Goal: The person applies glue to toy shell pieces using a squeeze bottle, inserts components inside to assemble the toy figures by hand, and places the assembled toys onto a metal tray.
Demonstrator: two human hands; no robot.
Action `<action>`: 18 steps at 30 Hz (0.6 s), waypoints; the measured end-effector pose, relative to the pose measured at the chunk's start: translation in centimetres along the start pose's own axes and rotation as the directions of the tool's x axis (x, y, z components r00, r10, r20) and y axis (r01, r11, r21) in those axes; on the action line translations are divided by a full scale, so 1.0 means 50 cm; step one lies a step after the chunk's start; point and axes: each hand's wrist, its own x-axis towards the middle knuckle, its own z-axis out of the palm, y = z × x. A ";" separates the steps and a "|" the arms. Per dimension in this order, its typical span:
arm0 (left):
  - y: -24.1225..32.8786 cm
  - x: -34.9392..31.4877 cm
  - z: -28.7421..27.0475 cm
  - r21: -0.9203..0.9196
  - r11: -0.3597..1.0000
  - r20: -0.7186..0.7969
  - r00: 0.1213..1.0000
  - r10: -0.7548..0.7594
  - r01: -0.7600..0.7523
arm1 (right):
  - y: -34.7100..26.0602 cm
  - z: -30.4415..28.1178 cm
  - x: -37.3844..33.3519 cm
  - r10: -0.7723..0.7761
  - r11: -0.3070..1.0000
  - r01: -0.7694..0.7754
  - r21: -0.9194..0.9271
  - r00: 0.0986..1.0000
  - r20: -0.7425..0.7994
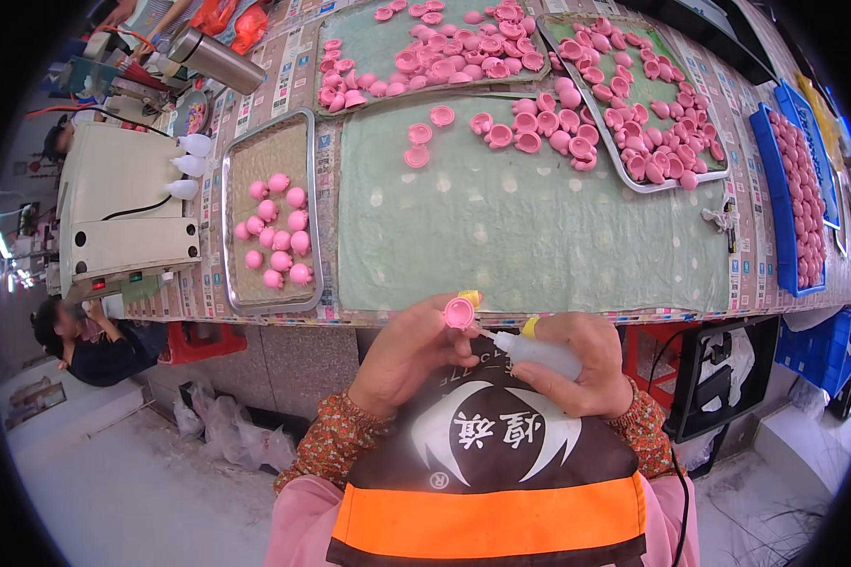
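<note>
My left hand [405, 352] pinches a pink half-shell [460, 313], its hollow side facing up toward me. In my right hand [577, 362] is a translucent squeeze bottle [539, 355], and its thin nozzle points left at the rim of the half-shell. Whether the tip touches the rim I cannot tell. Yellow wraps show on fingers of both hands. Both hands are just off the table's front edge, above my dark apron [501, 444]. Beyond them lies a green cloth [444, 236] with loose pink half-shells [539, 123] along its far side.
At left, a metal tray [318, 217] holds several round pink pieces. Half-shells fill a far tray [329, 57] and a right-hand tray [624, 175]. A blue crate [772, 189] stands far right. A beige machine [123, 184], a steel flask [216, 59] and another person [90, 345] are left.
</note>
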 end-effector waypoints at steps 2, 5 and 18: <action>-0.001 0.000 -0.001 0.019 1.000 -0.001 1.000 0.012 -0.012 | -0.001 -0.001 0.001 0.019 1.000 -0.019 0.001 1.000 0.005; -0.002 -0.001 0.002 0.032 0.999 -0.009 1.000 0.029 -0.029 | 0.000 0.001 0.000 0.009 1.000 -0.009 -0.009 1.000 0.008; 0.002 -0.003 0.003 0.069 0.997 -0.023 0.999 0.035 -0.034 | 0.012 -0.012 -0.021 0.159 0.985 -0.158 0.074 0.987 -0.012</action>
